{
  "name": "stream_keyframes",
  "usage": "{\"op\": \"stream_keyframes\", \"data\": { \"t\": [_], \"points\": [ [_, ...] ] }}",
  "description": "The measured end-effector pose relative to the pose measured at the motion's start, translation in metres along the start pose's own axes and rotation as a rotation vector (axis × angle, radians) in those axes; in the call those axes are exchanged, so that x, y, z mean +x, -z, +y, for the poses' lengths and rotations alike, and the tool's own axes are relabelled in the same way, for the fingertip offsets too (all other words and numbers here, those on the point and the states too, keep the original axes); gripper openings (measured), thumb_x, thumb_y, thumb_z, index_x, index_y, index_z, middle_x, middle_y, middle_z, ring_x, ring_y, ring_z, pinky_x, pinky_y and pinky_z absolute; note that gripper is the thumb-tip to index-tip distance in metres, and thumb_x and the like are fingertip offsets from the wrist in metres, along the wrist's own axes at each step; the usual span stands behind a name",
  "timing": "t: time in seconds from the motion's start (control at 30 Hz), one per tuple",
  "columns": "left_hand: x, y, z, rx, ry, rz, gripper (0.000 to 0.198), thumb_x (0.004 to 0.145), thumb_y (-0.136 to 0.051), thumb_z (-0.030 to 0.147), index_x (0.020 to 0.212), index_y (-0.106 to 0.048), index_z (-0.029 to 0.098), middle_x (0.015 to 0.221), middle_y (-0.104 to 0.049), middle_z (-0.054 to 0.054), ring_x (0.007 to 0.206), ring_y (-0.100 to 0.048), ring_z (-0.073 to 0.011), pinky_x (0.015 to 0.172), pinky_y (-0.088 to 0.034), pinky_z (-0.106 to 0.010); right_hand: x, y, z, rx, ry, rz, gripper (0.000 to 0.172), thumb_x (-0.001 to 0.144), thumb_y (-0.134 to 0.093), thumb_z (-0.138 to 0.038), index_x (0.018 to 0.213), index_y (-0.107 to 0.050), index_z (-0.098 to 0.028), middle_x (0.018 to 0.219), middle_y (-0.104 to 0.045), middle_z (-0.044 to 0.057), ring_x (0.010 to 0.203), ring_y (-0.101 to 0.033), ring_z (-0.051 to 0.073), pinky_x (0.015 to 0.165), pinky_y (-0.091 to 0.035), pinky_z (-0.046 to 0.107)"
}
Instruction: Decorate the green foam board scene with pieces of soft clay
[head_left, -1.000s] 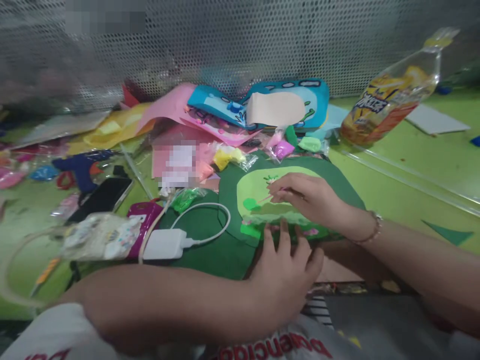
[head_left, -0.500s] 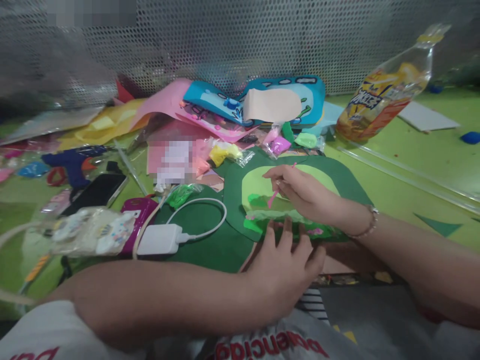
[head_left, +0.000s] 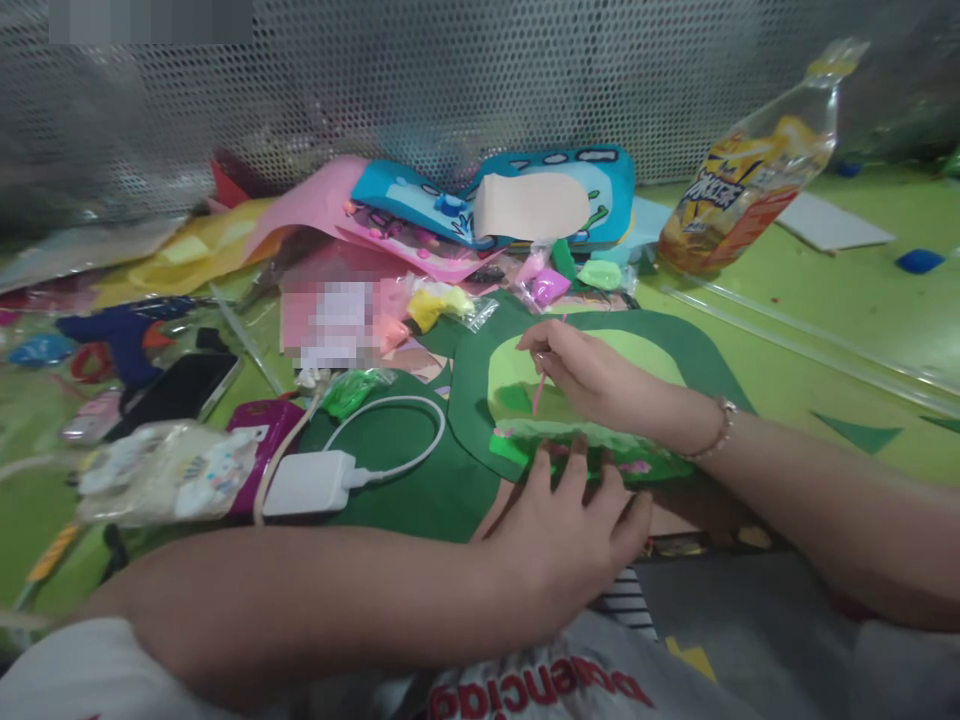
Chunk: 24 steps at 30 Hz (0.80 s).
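Note:
A dark green foam sheet (head_left: 697, 350) lies in front of me with a light green oval (head_left: 514, 375) stuck on it. My right hand (head_left: 592, 380) hovers over the oval, its fingers pinched on a thin pink stick (head_left: 538, 392) that points down at the oval. My left hand (head_left: 566, 535) rests at the sheet's near edge, fingers spread flat and pressing the foam down. Small bright green and pink pieces (head_left: 506, 445) sit along the oval's lower edge.
A white charger with cable (head_left: 307, 483), a magenta phone (head_left: 266, 430) and a black phone (head_left: 180, 385) lie left. Small bags of coloured clay (head_left: 442, 305), pink and yellow foam sheets (head_left: 315, 210), a blue pencil case (head_left: 600, 195) and a tilted snack bag (head_left: 742, 180) stand behind, before a perforated metal wall.
My right hand lifted slightly from the oval and turned the pink stick from lying flat to pointing downward. The left hand stayed pressed on the foam. The view drifted a little right.

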<state>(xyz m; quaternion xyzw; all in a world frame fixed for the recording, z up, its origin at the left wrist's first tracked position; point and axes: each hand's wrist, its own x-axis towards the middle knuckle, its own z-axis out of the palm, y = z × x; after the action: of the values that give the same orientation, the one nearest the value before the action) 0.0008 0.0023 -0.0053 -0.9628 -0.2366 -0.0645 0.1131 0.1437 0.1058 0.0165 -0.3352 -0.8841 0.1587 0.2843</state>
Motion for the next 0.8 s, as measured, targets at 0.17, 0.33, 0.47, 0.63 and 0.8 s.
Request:
{"op": "stream_keyframes", "data": {
  "t": [0.17, 0.33, 0.47, 0.63, 0.8],
  "points": [
    [0.001, 0.001, -0.001, 0.007, -0.017, -0.03, 0.047, 0.089, -0.035, 0.026, 0.134, -0.036, 0.014, 0.129, -0.047, -0.017, 0.116, -0.047, -0.0372, 0.089, -0.04, -0.056, 0.004, -0.002, 0.002, -0.004, 0.019, -0.005, 0.032, 0.074, -0.037, 0.003, 0.097, -0.04, -0.018, 0.078, -0.042, 0.0, 0.067, -0.04, 0.012, 0.059, -0.034, 0.023],
    [0.001, 0.0, 0.0, 0.014, 0.008, -0.01, 0.045, 0.09, -0.032, 0.025, 0.134, -0.037, 0.017, 0.128, -0.049, -0.015, 0.114, -0.049, -0.0349, 0.088, -0.041, -0.054, 0.007, -0.004, 0.006, 0.031, 0.004, -0.039, 0.032, 0.076, -0.036, 0.002, 0.098, -0.04, -0.019, 0.077, -0.044, 0.0, 0.067, -0.041, 0.012, 0.058, -0.034, 0.024],
    [0.0, 0.001, 0.0, -0.002, 0.002, 0.002, 0.044, 0.09, -0.032, 0.025, 0.132, -0.038, 0.016, 0.127, -0.049, -0.016, 0.113, -0.05, -0.0358, 0.088, -0.041, -0.054, 0.007, -0.005, 0.007, 0.036, 0.013, -0.042, 0.029, 0.077, -0.037, 0.0, 0.098, -0.042, -0.02, 0.077, -0.044, 0.0, 0.067, -0.042, 0.013, 0.059, -0.035, 0.024],
    [0.001, 0.002, 0.0, -0.019, 0.001, -0.028, 0.044, 0.09, -0.031, 0.024, 0.132, -0.039, 0.016, 0.127, -0.049, -0.016, 0.114, -0.049, -0.0376, 0.087, -0.041, -0.055, 0.008, -0.007, 0.007, 0.0, 0.023, -0.049, 0.031, 0.077, -0.037, 0.0, 0.101, -0.043, -0.019, 0.082, -0.046, 0.002, 0.07, -0.043, 0.014, 0.06, -0.036, 0.025],
    [0.0, 0.002, 0.001, -0.022, -0.001, -0.029, 0.046, 0.089, -0.031, 0.025, 0.133, -0.037, 0.014, 0.128, -0.047, -0.017, 0.116, -0.047, -0.0384, 0.088, -0.04, -0.056, 0.012, -0.009, 0.005, -0.025, 0.005, -0.049, 0.033, 0.075, -0.038, 0.001, 0.101, -0.042, -0.018, 0.084, -0.046, 0.003, 0.073, -0.043, 0.014, 0.062, -0.037, 0.025]
  ]
}}
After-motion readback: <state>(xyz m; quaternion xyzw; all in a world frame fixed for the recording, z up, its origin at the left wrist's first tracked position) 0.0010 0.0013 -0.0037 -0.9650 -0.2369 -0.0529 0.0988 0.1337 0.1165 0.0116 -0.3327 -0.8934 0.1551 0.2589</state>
